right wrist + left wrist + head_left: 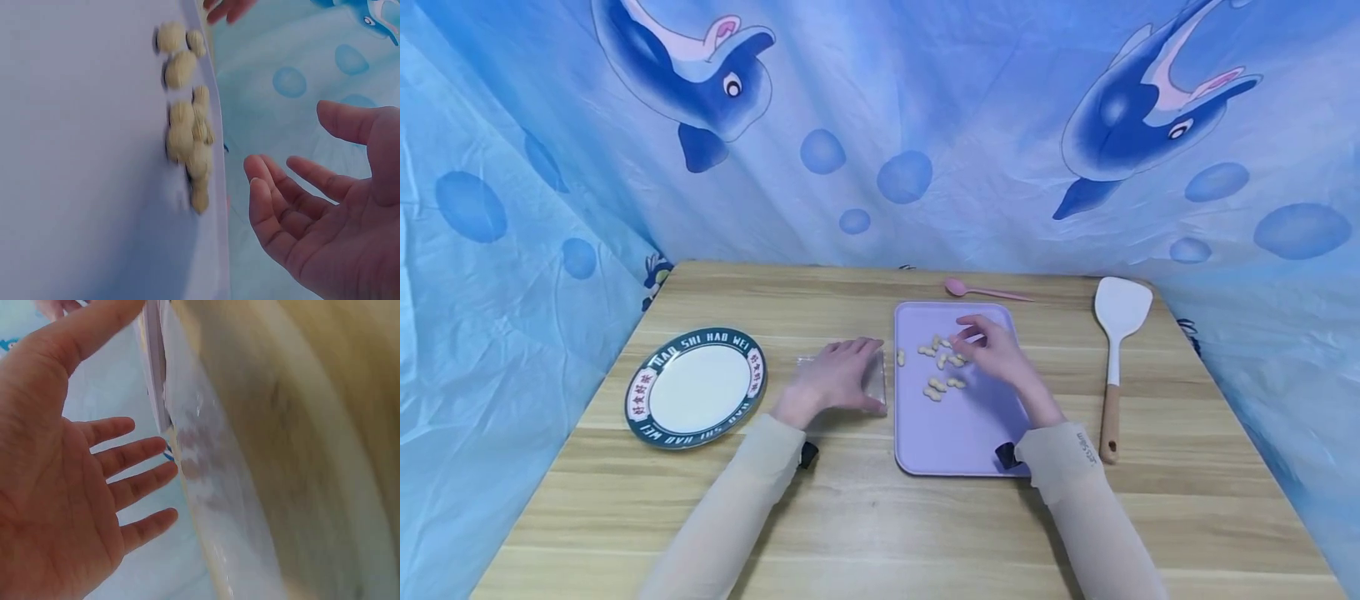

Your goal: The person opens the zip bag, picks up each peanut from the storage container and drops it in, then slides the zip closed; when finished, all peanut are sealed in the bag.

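My left hand (838, 377) is over a clear plastic bag (875, 385) lying flat beside the tray, fingers spread and nothing in its grasp. In the left wrist view the bag (228, 487) stretches along the wood, with the fingers of the left hand (69, 481) apart above it. Over the upper right of a lilac tray (955, 446) is my right hand (997, 357), its fingers loosely bent and holding nothing. Several peanuts (934, 392) in their shells lie loose on that tray. The right wrist view has the peanuts (180, 128) in front of the right hand (337, 206).
A green-rimmed white plate (700, 390) sits to the left. Behind the tray lies a pink spoon (957, 287), and a white spatula with a wooden handle (1110, 417) is at the right. Blue dolphin-print cloth (865, 100) hangs round the wooden table (850, 533).
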`<state>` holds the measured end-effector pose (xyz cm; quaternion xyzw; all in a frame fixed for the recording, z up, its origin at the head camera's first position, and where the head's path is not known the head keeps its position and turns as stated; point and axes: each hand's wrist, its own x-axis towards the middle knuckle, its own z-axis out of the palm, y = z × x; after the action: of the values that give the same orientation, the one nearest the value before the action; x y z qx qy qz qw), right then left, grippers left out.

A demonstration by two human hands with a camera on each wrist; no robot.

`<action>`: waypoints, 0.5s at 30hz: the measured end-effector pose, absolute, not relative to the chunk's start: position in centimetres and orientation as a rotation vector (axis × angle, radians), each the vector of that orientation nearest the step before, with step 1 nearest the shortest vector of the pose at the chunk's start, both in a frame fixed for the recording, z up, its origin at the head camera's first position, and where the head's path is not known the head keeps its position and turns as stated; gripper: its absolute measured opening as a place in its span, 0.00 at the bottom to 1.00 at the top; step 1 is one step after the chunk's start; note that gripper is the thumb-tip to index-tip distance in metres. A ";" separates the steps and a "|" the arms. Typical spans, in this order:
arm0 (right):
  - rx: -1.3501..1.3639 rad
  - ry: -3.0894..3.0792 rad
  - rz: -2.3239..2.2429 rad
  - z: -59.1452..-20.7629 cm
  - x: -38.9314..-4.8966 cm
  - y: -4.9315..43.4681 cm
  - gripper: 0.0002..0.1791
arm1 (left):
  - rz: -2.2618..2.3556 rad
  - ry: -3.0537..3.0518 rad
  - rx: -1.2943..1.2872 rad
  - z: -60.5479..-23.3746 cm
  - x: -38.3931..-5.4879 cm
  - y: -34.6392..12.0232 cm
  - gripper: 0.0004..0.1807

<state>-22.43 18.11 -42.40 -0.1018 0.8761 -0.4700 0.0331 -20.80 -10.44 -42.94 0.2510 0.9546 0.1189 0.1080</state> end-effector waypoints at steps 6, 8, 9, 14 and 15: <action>-0.294 2.525 -1.534 -42.7 -22.2 17.2 0.25 | 0.281 2.795 0.722 -43.4 -20.8 -9.7 0.61; -0.302 2.484 -1.577 -42.9 -22.2 17.0 0.25 | 0.267 2.788 0.724 -43.5 -20.8 -9.6 0.60; -0.307 2.479 -1.584 -43.0 -22.2 17.0 0.24 | 0.268 2.785 0.729 -43.5 -20.8 -9.5 0.59; -0.328 2.450 -1.593 -43.4 -22.2 16.6 0.24 | 0.307 2.785 0.764 -43.5 -21.0 -9.5 0.53; -0.335 2.446 -1.596 -43.5 -22.2 16.6 0.25 | 0.312 2.786 0.767 -43.5 -21.0 -9.5 0.52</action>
<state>-22.22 16.55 -43.47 -0.1133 0.8279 -0.5400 0.1008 -20.99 -9.55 -43.52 0.2621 0.9519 0.1067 0.1174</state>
